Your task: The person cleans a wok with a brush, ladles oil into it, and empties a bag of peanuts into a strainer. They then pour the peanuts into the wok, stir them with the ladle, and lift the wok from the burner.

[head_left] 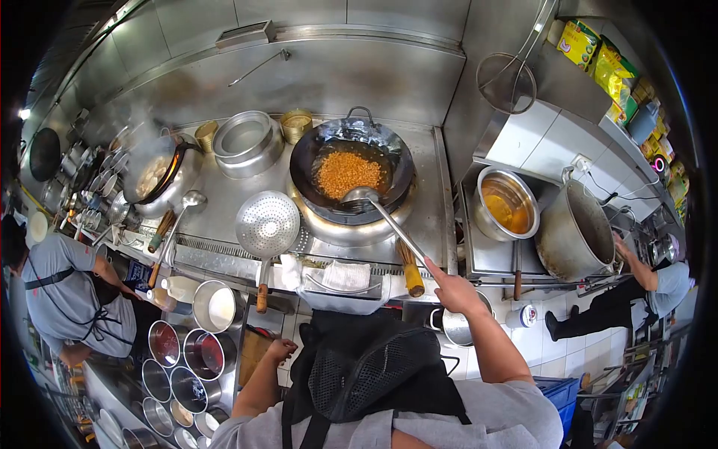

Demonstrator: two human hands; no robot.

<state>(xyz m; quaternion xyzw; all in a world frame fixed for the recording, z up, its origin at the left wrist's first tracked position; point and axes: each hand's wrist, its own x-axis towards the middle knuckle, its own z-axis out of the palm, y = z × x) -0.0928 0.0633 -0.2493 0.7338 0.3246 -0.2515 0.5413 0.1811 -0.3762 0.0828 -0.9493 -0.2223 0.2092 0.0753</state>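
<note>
My right hand (452, 288) grips the long handle of a steel ladle (389, 224). The ladle's bowl rests at the near edge of a black wok (351, 172) that holds orange-yellow fried grains. The wok sits on a round burner in the steel range (430, 187). My left hand (280, 350) hangs low by the counter's front edge. Its fingers are curled and nothing is in it. It is close to a wooden board and several round steel seasoning bowls (187, 352).
A perforated skimmer (268, 223) lies left of the wok. A second, steaming wok (153, 176) stands at far left, with a steel pot (245, 142) behind. At right are a pot of orange liquid (507, 203) and a tilted large pot (576, 232). One co-worker bends at left (67, 292), another at right (658, 284).
</note>
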